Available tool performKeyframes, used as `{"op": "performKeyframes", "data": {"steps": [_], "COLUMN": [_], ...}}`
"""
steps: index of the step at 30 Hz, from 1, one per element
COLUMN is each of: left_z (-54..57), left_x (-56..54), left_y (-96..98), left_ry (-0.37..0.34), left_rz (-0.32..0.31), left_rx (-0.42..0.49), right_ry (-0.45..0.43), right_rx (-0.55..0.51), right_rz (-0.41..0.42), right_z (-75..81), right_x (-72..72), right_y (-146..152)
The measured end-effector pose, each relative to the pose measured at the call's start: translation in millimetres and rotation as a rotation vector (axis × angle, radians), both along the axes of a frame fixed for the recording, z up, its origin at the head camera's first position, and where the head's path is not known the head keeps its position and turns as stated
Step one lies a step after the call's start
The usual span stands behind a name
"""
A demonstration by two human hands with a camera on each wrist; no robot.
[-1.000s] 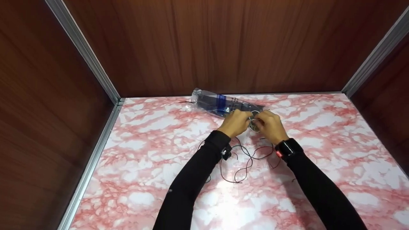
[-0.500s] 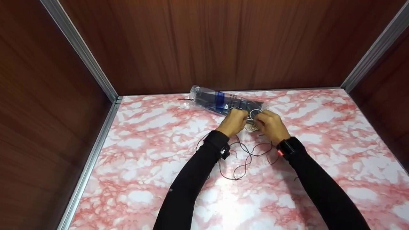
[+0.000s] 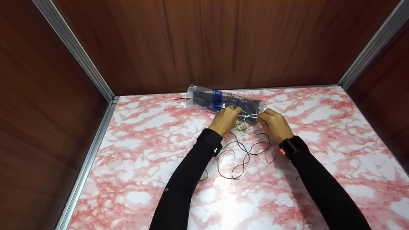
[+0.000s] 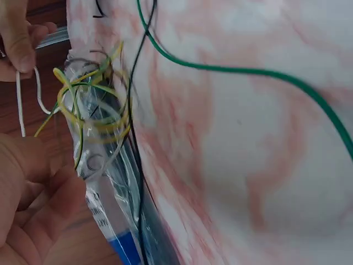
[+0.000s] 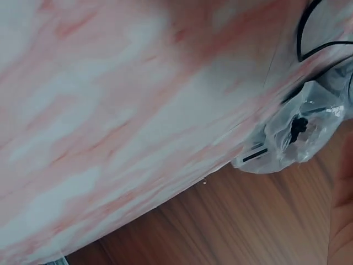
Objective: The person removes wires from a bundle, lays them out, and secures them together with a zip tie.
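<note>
A white wire [image 3: 251, 116] runs between the two hands over the plastic bag. My left hand [image 3: 225, 119] pinches one part of it. Opposite, my right hand [image 3: 274, 124] pinches the other part between thumb and finger. In the left wrist view the white wire [image 4: 20, 105] hangs in a loop from the right hand [image 4: 15, 41], with the left hand [image 4: 33, 187] below. Coiled yellow and green wires [image 4: 94, 110] dangle by the left hand, in front of the bag. Only an edge of the right hand [image 5: 343, 210] shows in the right wrist view.
A clear plastic bag [image 3: 231, 99] with dark contents and a blue band lies near the back wall [image 3: 204, 44]. Thin black and red wires [image 3: 244, 156] curl across the marbled table [image 3: 137, 198]. A green wire [image 4: 242, 70] passes close to the left wrist camera.
My hands have moved apart, the left hand to the left. The round white loop between them has been drawn out into longer, straighter strands. The yellow wires have shifted left with the left hand.
</note>
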State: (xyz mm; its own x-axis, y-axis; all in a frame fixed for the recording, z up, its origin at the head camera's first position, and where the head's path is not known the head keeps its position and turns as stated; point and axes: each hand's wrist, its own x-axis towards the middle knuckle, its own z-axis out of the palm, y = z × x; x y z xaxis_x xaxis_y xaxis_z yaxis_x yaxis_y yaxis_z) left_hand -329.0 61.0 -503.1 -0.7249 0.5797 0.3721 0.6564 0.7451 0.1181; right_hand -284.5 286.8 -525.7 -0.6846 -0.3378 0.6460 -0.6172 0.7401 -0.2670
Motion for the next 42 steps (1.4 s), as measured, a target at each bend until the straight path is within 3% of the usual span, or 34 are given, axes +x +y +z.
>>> {"op": "performKeyframes", "data": {"steps": [8,13,17,20,26,32,36,39,42], "left_z": [8.3,7.0,3.4,1.4,-4.2,-9.8,-15.4,-19.8,-24.1], "left_x": [-7.1,-16.2,-19.5,-21.4,-22.3,-19.2,-18.6,-19.1,-18.7], "left_y": [-19.4,-44.8,-66.4,-83.2,-115.9,-132.7,-143.3,-153.3,-168.2], "left_ry": [0.069,0.055,0.049,0.066,0.1,0.202,0.283,0.298,0.264], "left_rz": [0.122,0.227,0.223,0.246,0.37,0.343,0.278,0.221,0.241], "left_rx": [-0.116,-0.101,-0.092,-0.094,-0.086,-0.16,-0.207,-0.241,-0.259], "right_ry": [0.04,0.093,0.106,0.1,0.055,0.043,0.04,0.027,0.009], "right_rx": [0.099,0.16,0.167,0.149,0.122,0.115,0.095,0.071,0.035], "right_rz": [-0.044,-0.063,-0.044,-0.037,-0.038,-0.034,-0.023,-0.039,-0.076], "right_z": [8.6,7.7,4.3,3.0,3.2,7.1,7.6,7.5,8.2], "right_x": [1.5,0.6,0.4,2.5,11.0,15.1,15.6,18.1,21.3], "right_y": [4,16,25,33,50,51,46,45,48]}}
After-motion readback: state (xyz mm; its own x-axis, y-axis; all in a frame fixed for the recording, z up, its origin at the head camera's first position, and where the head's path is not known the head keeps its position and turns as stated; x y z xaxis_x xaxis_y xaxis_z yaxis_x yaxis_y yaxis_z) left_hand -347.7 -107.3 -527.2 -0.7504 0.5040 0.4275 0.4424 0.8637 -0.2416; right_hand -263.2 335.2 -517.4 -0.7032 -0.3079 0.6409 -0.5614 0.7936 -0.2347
